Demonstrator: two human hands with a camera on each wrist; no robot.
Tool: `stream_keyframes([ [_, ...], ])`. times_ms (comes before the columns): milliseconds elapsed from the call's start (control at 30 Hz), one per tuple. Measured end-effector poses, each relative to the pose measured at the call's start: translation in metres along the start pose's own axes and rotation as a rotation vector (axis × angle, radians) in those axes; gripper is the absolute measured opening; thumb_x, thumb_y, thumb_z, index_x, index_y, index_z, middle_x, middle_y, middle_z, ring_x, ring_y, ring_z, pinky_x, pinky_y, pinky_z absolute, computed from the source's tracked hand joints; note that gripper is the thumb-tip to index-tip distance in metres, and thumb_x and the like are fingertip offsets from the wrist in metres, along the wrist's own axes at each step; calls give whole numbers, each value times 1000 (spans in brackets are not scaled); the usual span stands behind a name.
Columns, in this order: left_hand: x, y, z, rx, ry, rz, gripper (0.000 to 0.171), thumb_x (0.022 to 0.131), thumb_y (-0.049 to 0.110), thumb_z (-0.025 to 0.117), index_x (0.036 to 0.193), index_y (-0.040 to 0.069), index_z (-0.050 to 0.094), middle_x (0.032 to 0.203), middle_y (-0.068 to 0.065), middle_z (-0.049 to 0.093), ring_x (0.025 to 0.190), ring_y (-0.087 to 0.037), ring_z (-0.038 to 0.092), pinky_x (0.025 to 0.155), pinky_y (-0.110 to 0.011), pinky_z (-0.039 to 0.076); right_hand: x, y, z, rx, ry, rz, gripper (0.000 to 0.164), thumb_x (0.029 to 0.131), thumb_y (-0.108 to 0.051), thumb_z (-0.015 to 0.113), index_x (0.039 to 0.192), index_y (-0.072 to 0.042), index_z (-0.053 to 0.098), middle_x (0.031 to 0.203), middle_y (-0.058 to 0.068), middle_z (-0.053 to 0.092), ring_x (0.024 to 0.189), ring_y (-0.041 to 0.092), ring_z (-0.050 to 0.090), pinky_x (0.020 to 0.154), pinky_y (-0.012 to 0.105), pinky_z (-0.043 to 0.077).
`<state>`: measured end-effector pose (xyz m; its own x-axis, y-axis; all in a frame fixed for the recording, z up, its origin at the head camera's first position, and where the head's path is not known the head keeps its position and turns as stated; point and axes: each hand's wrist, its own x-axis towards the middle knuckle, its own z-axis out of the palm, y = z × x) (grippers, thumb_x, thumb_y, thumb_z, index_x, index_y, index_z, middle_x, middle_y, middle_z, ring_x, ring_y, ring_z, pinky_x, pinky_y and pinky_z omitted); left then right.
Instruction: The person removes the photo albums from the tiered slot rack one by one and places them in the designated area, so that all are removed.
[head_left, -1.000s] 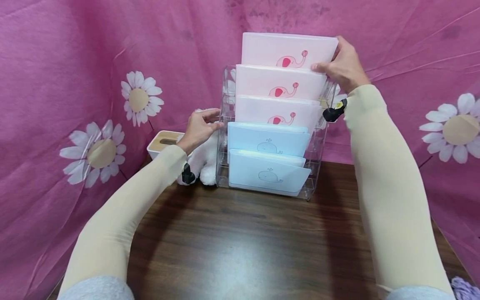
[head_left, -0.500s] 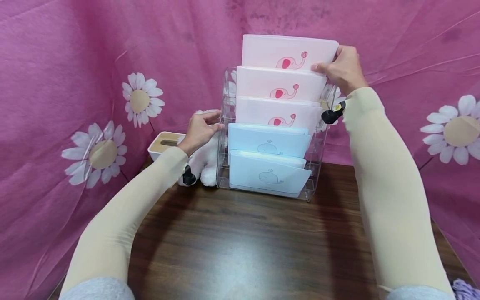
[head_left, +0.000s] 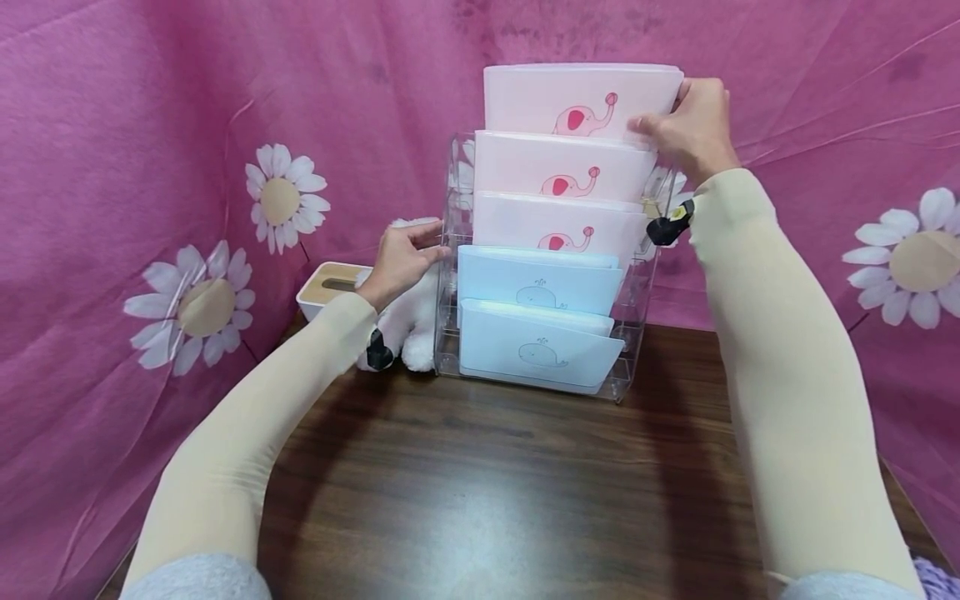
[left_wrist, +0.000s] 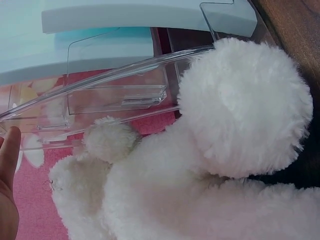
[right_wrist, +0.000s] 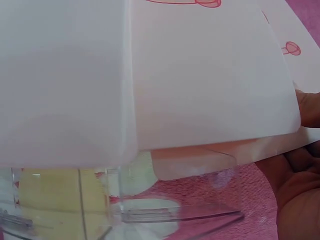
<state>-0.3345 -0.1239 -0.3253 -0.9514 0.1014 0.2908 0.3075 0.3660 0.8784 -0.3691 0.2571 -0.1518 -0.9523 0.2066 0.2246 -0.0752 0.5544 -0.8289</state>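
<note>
A clear file rack (head_left: pixel 633 333) stands on the table, with folders stepped up its tiers. My right hand (head_left: pixel 693 129) pinches the right edge of the topmost pink folder (head_left: pixel 517 100), thumb in front and fingers behind. That folder bears a red elephant print, and so do the two pink folders (head_left: pixel 510 158) below it. Light blue folders (head_left: pixel 495 342) with whale prints fill the lower tiers. At the rack's left side, my left hand (head_left: pixel 401 262) holds the side edge between thumb and fingers. Only one of its fingers (left_wrist: pixel 9 150) shows in the left wrist view.
A white fluffy plush toy (left_wrist: pixel 245 110) sits against the rack's left side. Behind the left forearm is a white tissue box (head_left: pixel 318 287) with a wooden lid. Pink cloth (head_left: pixel 360 100) with daisies hangs close behind the rack. Purple yarn-like material (head_left: pixel 933 579) lies at the lower right.
Over the last half second my right hand has risen slightly and shifted right, and the top pink folder's right corner has moved up with it. The left hand keeps its place on the rack.
</note>
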Motion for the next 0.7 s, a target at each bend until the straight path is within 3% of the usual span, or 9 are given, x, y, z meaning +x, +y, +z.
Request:
stream_keyframes([
  [233, 0, -1, 2, -13, 0, -13, 53, 89, 12, 79, 139, 9, 62, 132, -13, 70, 120, -22, 69, 100, -32, 58, 0, -5, -2, -76, 63, -91, 43, 86, -24, 82, 127, -15, 72, 119, -3, 77, 86, 3, 69, 89, 20, 60],
  [300, 0, -2, 2, -18, -1, -18, 53, 88, 12, 79, 139, 10, 62, 132, -13, 70, 120, -22, 70, 100, -32, 58, 0, -7, -2, -96, 76, -119, 41, 87, -23, 81, 126, -15, 73, 124, 3, 74, 87, 2, 70, 92, 22, 59],
  [467, -1, -3, 3, 8, -2, -36, 52, 89, 15, 80, 138, 13, 64, 132, -11, 70, 119, -22, 70, 100, -34, 58, -3, -14, -4, -114, 93, -161, 39, 88, -21, 80, 125, -15, 73, 125, 6, 72, 91, 0, 73, 95, 24, 59],
  [700, -2, 0, 7, 2, -19, -65, 50, 88, 16, 80, 136, 14, 65, 132, -9, 70, 120, -20, 69, 101, -35, 58, -12, -18, -10, -8, 119, -189, 33, 86, -11, 79, 118, -14, 76, 120, 6, 75, 87, -2, 73, 88, 23, 60],
])
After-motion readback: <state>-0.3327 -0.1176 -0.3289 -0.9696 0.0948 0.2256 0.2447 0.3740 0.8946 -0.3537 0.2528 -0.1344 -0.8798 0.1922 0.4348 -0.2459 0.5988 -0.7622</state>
